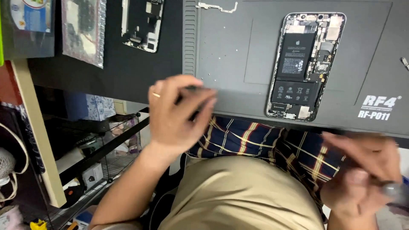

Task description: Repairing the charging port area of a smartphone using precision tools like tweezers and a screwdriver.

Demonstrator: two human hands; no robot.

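At the counter (128, 72) edge, the left hand (177, 115) curls its grip around a small dark tool (197, 89), blurred. Right of that grip lies the opened phone (304, 64), likely light, rigid and fragile, best taken by its frame edges. The right hand (362, 170) pinches a blurred grey object (390, 187).

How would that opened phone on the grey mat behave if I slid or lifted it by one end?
The opened phone lies flat and broad on the grey mat, so it should slide, not roll or tip. Its frame looks rigid, probably dense with the black battery inside. Exposed boards and connectors suggest fragility; grip the edges. Loose tiny screws nearby could scatter.
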